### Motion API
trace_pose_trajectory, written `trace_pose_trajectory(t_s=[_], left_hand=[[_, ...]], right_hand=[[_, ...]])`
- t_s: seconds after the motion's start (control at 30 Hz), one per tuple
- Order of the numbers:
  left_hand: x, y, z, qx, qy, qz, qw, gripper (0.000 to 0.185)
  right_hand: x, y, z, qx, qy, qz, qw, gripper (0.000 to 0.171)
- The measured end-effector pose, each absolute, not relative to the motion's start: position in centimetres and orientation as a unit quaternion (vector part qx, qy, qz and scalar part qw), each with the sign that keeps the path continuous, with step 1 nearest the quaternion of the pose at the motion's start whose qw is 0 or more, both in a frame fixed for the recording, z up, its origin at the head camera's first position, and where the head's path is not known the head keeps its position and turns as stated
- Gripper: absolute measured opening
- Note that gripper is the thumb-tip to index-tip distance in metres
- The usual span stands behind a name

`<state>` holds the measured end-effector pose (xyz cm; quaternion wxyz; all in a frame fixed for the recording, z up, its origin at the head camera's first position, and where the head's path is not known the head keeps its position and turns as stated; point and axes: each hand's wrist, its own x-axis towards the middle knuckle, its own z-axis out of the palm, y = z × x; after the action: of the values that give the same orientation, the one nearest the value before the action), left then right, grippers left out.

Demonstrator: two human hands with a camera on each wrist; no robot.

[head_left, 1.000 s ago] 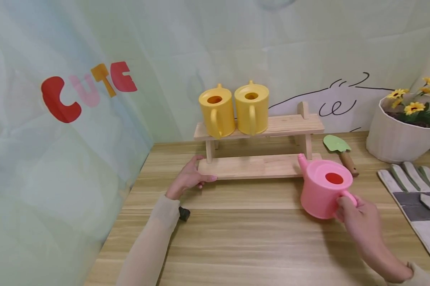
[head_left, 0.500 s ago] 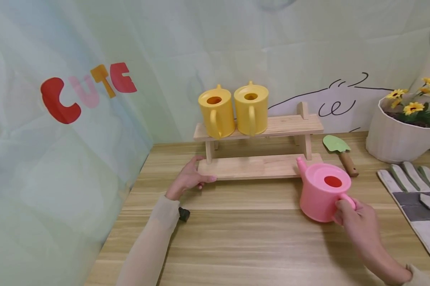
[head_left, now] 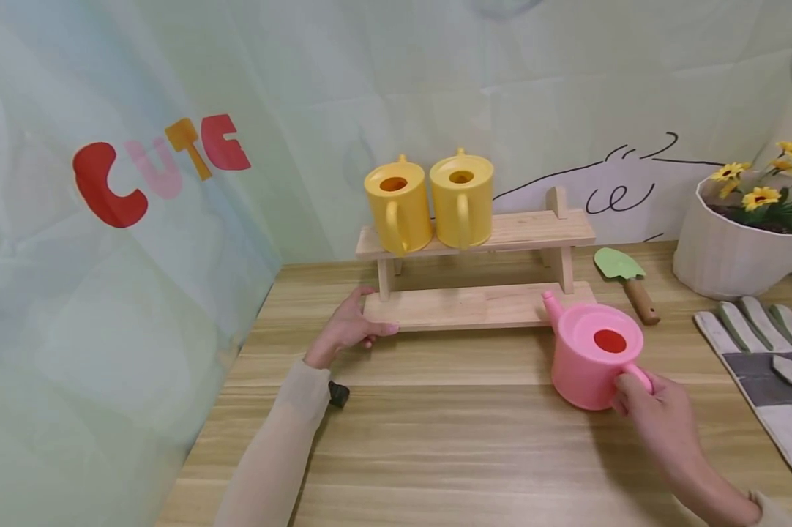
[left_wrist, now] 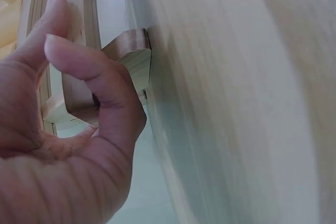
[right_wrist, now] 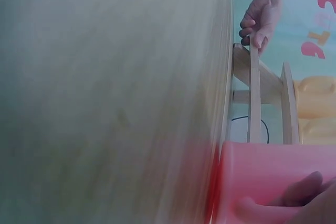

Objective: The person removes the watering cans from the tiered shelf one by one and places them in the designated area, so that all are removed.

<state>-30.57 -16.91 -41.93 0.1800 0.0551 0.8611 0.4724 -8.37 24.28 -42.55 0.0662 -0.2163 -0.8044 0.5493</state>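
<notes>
My right hand [head_left: 640, 395] grips the handle of a pink watering can [head_left: 594, 359], which stands upright at or just above the table [head_left: 449, 439], in front of the right end of a two-tier wooden rack [head_left: 475, 307]. The can's spout points at the lower shelf. In the right wrist view the pink watering can [right_wrist: 262, 177] fills the bottom, with my fingers [right_wrist: 299, 192] curled on it. My left hand [head_left: 353, 326] holds the left end of the lower shelf. In the left wrist view, thumb and fingers of that left hand [left_wrist: 89, 98] curl round the board [left_wrist: 79, 35].
Two yellow watering cans [head_left: 396, 205] [head_left: 462, 199] stand side by side on the left of the upper shelf. A green trowel [head_left: 623, 274] lies right of the rack. A white pot of sunflowers [head_left: 732, 249] and a gardening glove [head_left: 765, 366] are at far right. A cloth backdrop [head_left: 139, 219] closes the left.
The pink can has sunk slightly and drifted a little left with my right hand. My left hand has stayed on the shelf end.
</notes>
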Motion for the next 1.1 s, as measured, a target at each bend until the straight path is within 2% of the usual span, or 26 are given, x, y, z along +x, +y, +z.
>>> trace_pose_trajectory(t_s=[0.53,0.87,1.1], left_hand=[[-30.7,-16.9,-42.0,0.054,0.864,0.469,0.178,0.107],[-30.8,-17.0,-42.1,0.055,0.865,0.466,0.176,0.106],[-30.8,-16.9,-42.1,0.054,0.863,0.471,0.177,0.106]], right_hand=[[-8.0,24.6,-42.7,-0.219,-0.795,0.564,0.034,0.038],[-8.4,25.4,-42.1,-0.245,-0.813,0.527,-0.022,0.026],[-8.1,25.4,-41.8,-0.253,-0.83,0.496,-0.034,0.037]])
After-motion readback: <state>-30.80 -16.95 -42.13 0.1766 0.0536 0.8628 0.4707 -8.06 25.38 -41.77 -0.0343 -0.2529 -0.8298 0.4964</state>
